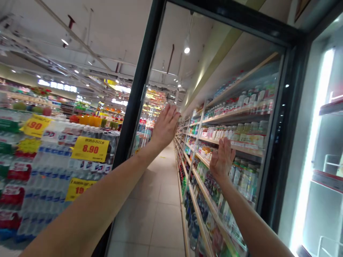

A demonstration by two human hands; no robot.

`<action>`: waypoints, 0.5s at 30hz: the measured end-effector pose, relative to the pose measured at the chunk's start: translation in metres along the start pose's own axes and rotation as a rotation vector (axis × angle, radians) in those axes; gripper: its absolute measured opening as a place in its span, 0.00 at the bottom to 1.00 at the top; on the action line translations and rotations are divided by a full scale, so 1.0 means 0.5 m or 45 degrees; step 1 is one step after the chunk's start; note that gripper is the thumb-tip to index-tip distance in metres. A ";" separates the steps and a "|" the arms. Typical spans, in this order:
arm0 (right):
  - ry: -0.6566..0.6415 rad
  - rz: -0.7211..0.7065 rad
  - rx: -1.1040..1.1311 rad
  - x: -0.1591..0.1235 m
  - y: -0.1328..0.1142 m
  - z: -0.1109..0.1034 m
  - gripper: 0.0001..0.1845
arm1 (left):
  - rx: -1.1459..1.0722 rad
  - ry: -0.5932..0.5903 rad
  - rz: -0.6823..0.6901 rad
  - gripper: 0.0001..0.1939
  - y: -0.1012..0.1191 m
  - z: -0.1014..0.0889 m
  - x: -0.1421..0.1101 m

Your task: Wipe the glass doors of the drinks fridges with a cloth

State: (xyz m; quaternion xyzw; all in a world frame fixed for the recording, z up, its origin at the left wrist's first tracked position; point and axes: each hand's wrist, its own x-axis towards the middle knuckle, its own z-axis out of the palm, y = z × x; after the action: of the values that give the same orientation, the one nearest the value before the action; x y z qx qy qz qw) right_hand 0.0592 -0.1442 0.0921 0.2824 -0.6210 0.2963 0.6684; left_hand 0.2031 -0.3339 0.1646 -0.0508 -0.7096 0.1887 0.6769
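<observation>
A black-framed glass cooler door (139,89) stands swung open in front of me. My left hand (166,125) presses against the glass high up, fingers stretched out, with a small whitish wad, perhaps a cloth, under its fingertips. My right hand (222,157) lies flat on the glass lower and to the right, fingers together and extended, holding nothing. Through the glass I see the aisle floor and shelves of bottled drinks (241,132).
The lit cooler interior with white wire shelves (329,167) is at the far right. Stacks of shrink-wrapped water bottles with yellow price signs (89,148) stand on the left. A tiled aisle (158,207) runs ahead.
</observation>
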 end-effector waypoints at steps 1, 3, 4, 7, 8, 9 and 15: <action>0.004 -0.001 0.003 0.000 0.001 0.001 0.29 | -0.008 -0.017 0.092 0.20 0.014 0.003 -0.015; 0.014 -0.004 0.018 -0.002 0.003 0.002 0.29 | -0.056 -0.117 0.584 0.19 0.057 0.014 -0.052; 0.015 -0.006 0.029 -0.002 0.004 0.002 0.29 | -0.074 -0.190 0.793 0.19 0.076 0.018 -0.065; 0.014 -0.017 0.053 -0.003 0.006 0.001 0.28 | -0.031 -0.209 0.696 0.19 0.095 0.022 -0.059; 0.012 -0.020 0.055 -0.003 0.006 0.000 0.28 | 0.010 -0.170 0.488 0.19 0.091 0.020 -0.047; 0.011 -0.024 0.055 -0.003 0.005 -0.001 0.28 | 0.052 -0.125 0.262 0.19 0.088 0.019 -0.036; -0.011 -0.003 0.043 -0.003 0.006 -0.002 0.28 | -0.066 -0.186 0.758 0.17 0.122 0.029 -0.067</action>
State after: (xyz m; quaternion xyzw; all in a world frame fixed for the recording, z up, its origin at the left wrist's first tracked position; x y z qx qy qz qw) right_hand 0.0575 -0.1414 0.0906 0.2957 -0.6185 0.3046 0.6613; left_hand 0.1804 -0.2914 0.1126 -0.2598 -0.7149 0.3637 0.5377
